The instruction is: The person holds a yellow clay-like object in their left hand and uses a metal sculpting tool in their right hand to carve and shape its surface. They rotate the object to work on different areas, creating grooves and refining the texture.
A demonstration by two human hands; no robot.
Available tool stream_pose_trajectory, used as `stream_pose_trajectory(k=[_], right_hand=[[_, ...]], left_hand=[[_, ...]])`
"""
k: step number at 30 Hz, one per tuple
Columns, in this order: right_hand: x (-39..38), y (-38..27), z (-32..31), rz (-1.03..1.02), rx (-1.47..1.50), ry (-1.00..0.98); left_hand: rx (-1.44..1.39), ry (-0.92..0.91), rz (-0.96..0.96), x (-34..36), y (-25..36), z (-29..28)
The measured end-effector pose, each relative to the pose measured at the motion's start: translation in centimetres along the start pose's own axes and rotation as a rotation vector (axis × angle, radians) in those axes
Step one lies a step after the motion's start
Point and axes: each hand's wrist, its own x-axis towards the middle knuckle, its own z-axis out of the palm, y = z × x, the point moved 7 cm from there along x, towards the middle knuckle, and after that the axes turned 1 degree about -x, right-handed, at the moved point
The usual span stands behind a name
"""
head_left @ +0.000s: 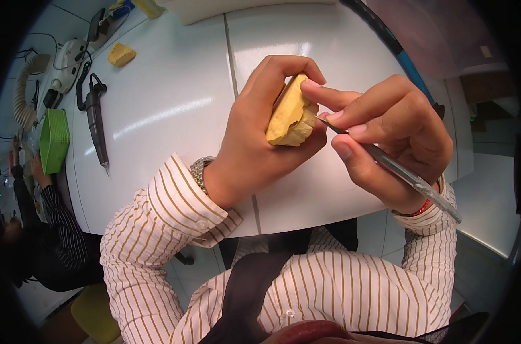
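In the middle of the view, my left hand (252,137) grips a yellow plaster dental model (285,117), tilted on edge, with its bumpy tooth-like side to the right. My right hand (398,137) holds a thin knurled metal hand tool (400,171) like a pen, its fine tip at the bumpy edge of the model. A finger of my right hand rests by the model's upper edge.
A white worktop (174,80) carries a corded handpiece (94,123), another yellow cast (121,54), a white device (64,71) and a green basket (54,140). A corrugated hose (30,92) hangs left, near a co-worker's striped sleeve (65,229). A black-and-blue tube (406,69) lies at right.
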Motion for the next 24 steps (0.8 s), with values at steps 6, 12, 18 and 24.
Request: stream_pose_trajectory(k=[6, 12, 18, 24], right_hand=[[-0.1, -1.8, 1.0, -0.093, -0.164, -0.058], [0.1, -1.8, 0.5, -0.082, -0.256, -0.04], [-0.2, -2.1, 1.2, -0.123, -0.277, -0.116], [-0.2, -2.4, 0.6, -0.083, -0.226, -0.061]], left_hand=[[0.045, -0.014, -0.061, 0.0, 0.5, -0.2], [0.076, 0.004, 0.087, 0.2, 0.4, -0.2], [0.064, 0.006, 0.02, 0.1, 0.2, -0.4], [0.084, 0.029, -0.116, 0.1, 0.3, -0.3]])
